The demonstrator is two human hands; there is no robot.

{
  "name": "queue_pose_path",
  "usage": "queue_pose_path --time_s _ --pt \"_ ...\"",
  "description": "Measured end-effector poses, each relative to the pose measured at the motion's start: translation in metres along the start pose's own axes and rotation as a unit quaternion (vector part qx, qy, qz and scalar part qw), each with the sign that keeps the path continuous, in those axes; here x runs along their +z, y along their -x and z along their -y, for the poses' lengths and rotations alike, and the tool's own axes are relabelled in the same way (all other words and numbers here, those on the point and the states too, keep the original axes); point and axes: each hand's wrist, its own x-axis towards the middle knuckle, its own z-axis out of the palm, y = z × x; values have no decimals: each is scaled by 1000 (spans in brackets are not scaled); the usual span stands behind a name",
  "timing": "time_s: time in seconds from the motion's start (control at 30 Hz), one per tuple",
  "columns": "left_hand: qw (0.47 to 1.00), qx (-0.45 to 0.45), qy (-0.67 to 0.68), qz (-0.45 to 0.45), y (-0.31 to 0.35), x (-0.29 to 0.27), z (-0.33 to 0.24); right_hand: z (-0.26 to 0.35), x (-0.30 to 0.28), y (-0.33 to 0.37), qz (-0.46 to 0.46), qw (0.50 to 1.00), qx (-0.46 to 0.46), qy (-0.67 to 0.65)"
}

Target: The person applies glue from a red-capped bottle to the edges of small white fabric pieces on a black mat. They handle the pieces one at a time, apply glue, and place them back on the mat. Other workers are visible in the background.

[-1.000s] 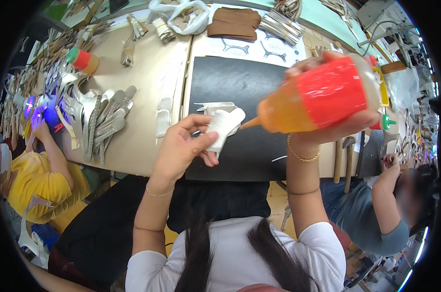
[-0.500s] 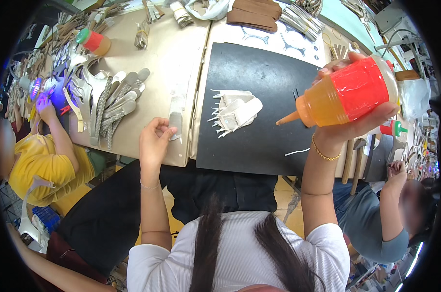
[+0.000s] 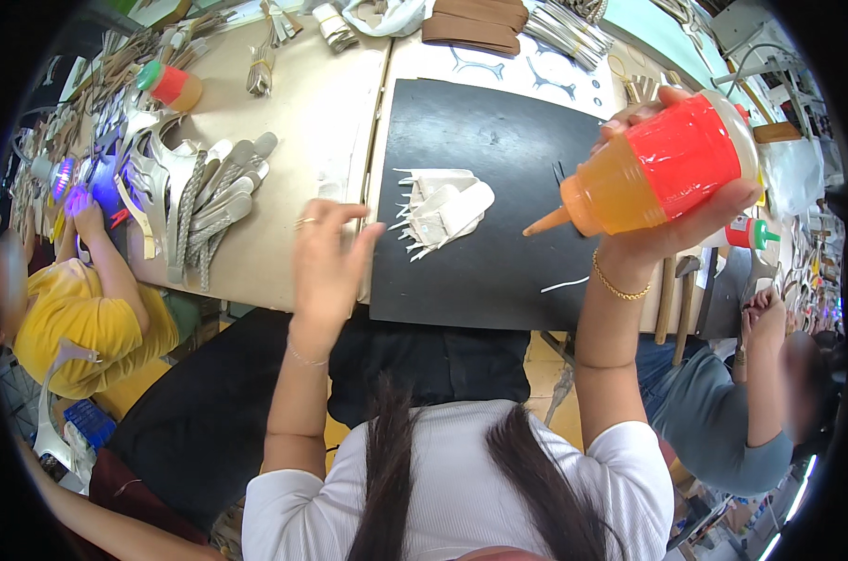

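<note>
My right hand (image 3: 729, 208) is wrapped round a squeeze bottle (image 3: 690, 154) with a red label, amber contents and an orange nozzle. The bottle is tipped, its nozzle pointing left and slightly down, above the black mat (image 3: 536, 252). On that mat lies a small stack of off-white strap pieces (image 3: 456, 208) with narrow fringed ends facing left. My left hand (image 3: 330, 266) hovers by the mat's left edge, thumb and fingers apart, with nothing visible in it. The grey strip seen earlier is not visible; my hand may cover it.
Woven and plain grey straps (image 3: 223, 201) lie in a heap on the left, near another glue bottle (image 3: 171, 86). Brown strips (image 3: 475, 25) sit at the back. Hammers (image 3: 686, 290) and a green-capped bottle (image 3: 753, 234) are at right. Co-workers sit on both sides.
My left hand has left the grey strip's place and moved right toward the black mat, its fingers spreading. The bottle in my right hand stays nearly where it was. The view has shifted slightly.
</note>
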Motion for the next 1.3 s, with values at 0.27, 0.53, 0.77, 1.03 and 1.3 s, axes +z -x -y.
queue_pose_path --time_s 0.27,0.53,0.77,1.03,1.3 --pt "986 148 11 76 -27 61 -47 11 -8 3 -4 1000 6 -21" --pt "989 130 53 45 -33 66 -47 8 -9 -1 -5 1000 -9 -13" --pt "861 -179 433 195 -42 39 -52 -3 -8 -5 38 969 -149 191" --pt "864 -177 429 195 -48 37 -43 -9 -10 -3 96 961 -134 223" --pt "801 -202 491 277 -35 13 -60 -11 1 -2 98 952 -168 238"
